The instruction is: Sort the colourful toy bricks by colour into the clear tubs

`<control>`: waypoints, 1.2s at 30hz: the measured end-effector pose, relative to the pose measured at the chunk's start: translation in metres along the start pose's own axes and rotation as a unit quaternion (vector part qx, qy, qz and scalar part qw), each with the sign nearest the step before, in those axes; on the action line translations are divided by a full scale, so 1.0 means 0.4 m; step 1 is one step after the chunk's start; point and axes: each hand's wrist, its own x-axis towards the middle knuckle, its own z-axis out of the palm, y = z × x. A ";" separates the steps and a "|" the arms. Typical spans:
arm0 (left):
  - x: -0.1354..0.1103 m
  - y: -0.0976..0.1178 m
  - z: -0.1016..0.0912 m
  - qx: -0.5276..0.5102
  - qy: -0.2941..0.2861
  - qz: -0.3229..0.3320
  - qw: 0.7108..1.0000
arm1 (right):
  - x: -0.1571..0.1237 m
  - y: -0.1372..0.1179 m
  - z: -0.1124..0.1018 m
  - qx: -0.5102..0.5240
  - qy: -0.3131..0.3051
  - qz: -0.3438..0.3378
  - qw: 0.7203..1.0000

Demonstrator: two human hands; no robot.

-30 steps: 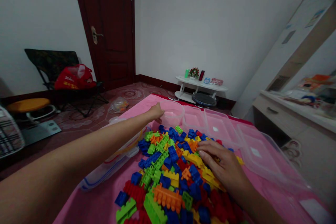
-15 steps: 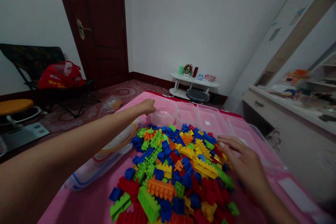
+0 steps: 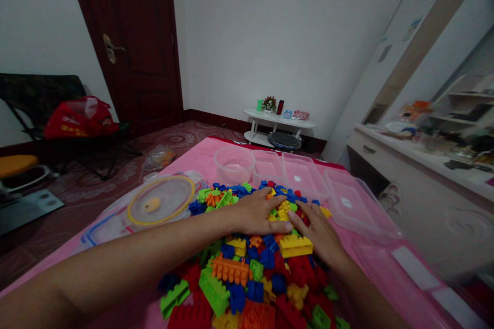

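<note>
Left hand (image 3: pixel 259 214) and right hand (image 3: pixel 317 227) were on the blocks (image 3: pixel 295 246), couldn't tell if gripping any; gentle raking seemed smartest.

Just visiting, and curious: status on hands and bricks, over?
Left hand, right hand: both on brick pile, grip unclear. Colors mixed. Round clear tub beyond; nothing seen blocking.

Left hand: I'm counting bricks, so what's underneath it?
Coloured bricks show around the left hand, with yellow ones between it and the right hand; whatever lies directly beneath is covered.
</note>
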 end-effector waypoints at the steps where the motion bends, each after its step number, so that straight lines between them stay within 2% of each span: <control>1: -0.002 0.007 0.003 0.000 -0.001 -0.009 1.000 | 0.000 -0.002 0.001 0.015 -0.001 -0.004 1.000; 4: -0.015 0.007 -0.015 -0.016 0.017 0.005 1.000 | -0.012 -0.013 -0.011 0.063 -0.022 -0.001 0.998; 7: -0.057 -0.001 -0.052 -0.051 0.040 0.058 0.996 | -0.046 -0.035 -0.037 0.105 -0.047 -0.008 0.993; 9: -0.107 0.001 -0.074 -0.065 0.044 0.093 0.993 | -0.080 -0.054 -0.058 0.122 -0.060 -0.028 0.990; 12: -0.213 0.016 -0.091 -0.042 0.064 0.121 0.990 | -0.148 -0.080 -0.087 0.120 -0.086 -0.063 0.987; 14: -0.294 0.029 -0.086 -0.005 0.081 0.140 0.987 | -0.206 -0.093 -0.100 0.084 -0.098 -0.087 0.988; 17: -0.397 0.047 -0.053 0.041 0.033 0.186 0.981 | -0.299 -0.106 -0.104 -0.007 -0.087 -0.131 0.988; 20: -0.442 0.055 -0.002 0.063 -0.008 0.202 0.977 | -0.362 -0.116 -0.084 -0.084 -0.049 -0.190 0.977; 23: -0.425 0.054 0.044 0.075 0.019 0.183 0.980 | -0.372 -0.131 -0.048 -0.121 -0.003 -0.246 0.962; 26: -0.376 0.049 0.069 0.080 0.065 0.159 0.982 | -0.340 -0.150 -0.018 -0.130 0.040 -0.268 0.954; 31: -0.287 0.038 0.061 0.063 0.136 0.149 0.977 | -0.239 -0.170 -0.020 -0.083 0.056 -0.210 0.973; 36: -0.191 0.018 0.036 0.046 0.155 0.102 0.982 | -0.116 -0.129 -0.037 -0.035 0.053 -0.159 0.985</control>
